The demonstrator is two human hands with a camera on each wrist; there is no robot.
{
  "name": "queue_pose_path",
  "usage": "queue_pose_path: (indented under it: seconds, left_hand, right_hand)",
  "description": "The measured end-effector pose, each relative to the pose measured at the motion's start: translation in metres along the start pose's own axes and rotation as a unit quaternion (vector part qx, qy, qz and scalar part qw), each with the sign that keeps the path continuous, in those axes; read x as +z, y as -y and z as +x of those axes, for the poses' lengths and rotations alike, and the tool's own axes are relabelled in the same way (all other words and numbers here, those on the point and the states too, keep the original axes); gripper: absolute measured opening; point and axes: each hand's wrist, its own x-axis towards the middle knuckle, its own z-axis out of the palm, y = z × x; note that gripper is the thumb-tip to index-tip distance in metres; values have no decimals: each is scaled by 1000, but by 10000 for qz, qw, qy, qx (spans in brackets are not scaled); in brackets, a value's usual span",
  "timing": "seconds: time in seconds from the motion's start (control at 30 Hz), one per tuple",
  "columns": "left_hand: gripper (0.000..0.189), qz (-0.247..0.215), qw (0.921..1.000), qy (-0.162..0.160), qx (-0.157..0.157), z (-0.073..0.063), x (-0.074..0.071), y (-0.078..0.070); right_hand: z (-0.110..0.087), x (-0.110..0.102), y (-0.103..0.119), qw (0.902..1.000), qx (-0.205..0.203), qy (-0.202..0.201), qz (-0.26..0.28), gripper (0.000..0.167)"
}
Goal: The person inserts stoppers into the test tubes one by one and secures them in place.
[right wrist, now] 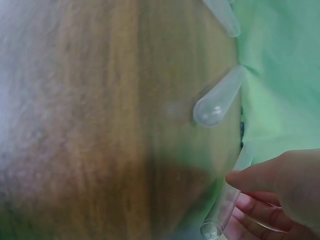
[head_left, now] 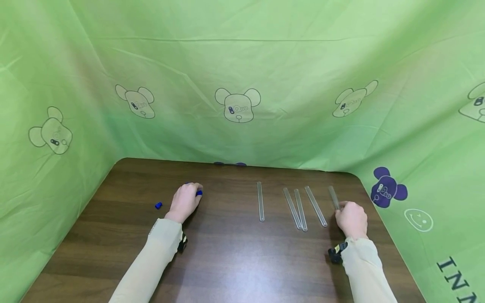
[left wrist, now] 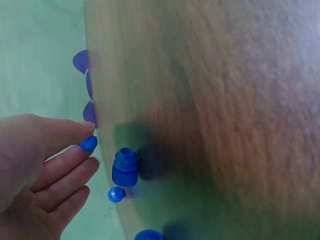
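Note:
My left hand (head_left: 185,199) pinches a small blue stopper (left wrist: 89,143) between thumb and forefinger, over the far left part of the table. More blue stoppers are close by: one ridged (left wrist: 125,167), a small round one (left wrist: 116,194), and one cut off at the lower edge of the left wrist view (left wrist: 148,235). In the head view, a blue stopper (head_left: 158,205) lies left of this hand. At the right, my right hand (head_left: 351,219) grips a clear test tube (right wrist: 220,212) near its rounded end, the open end pointing away.
Several clear test tubes lie between the hands: a lone one (head_left: 260,202), two with their lower ends together (head_left: 291,207), and another (head_left: 316,206) nearer the right hand. A green printed cloth (head_left: 238,139) hangs around the brown wooden table (head_left: 227,256).

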Motion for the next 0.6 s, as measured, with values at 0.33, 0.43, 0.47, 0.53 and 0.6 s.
queue_pose_path:
  seconds: [0.33, 0.43, 0.47, 0.53, 0.6]
  left_hand:
    - [24, 24, 10000, 7, -9, 2, 1, -5]
    - [23, 9, 10000, -12, -8, 2, 2, -7]
    - [23, -10, 10000, -12, -5, 2, 2, -8]
    - [23, -58, 10000, 16, -23, 2, 2, -9]
    - [23, -119, 9999, 37, -42, 2, 2, -10]
  right_hand:
    - [-3, -7, 17, 9990, -210, -348, 186, 26]
    - [-2, -8, 22, 9985, -262, -408, 268, 25]
    - [-2, -9, 24, 9984, -266, -413, 294, 25]
    - [-3, -10, 29, 9982, -270, -399, 360, 25]
    - [-3, -12, 35, 9978, -283, -376, 458, 26]
